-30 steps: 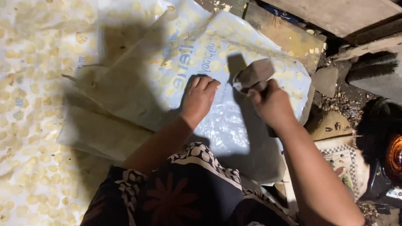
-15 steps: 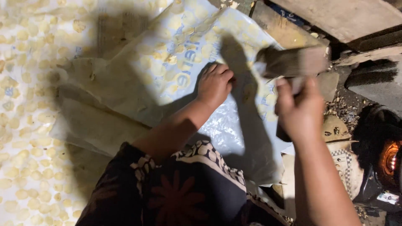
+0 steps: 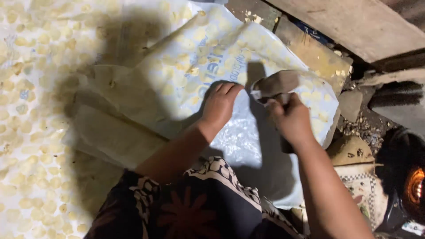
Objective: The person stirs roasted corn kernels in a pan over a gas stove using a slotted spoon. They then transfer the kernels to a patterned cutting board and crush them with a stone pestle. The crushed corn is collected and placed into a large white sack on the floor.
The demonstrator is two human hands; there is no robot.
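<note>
Here the right hand (image 3: 290,117) grips a stone (image 3: 276,82) above the plastic sheet (image 3: 241,137).

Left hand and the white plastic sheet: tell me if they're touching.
Touching. The head view shows the left hand pressed palm-down on the white plastic sheet, fingers spread flat with no gap. The right hand grips a flat stone beside it.
</note>
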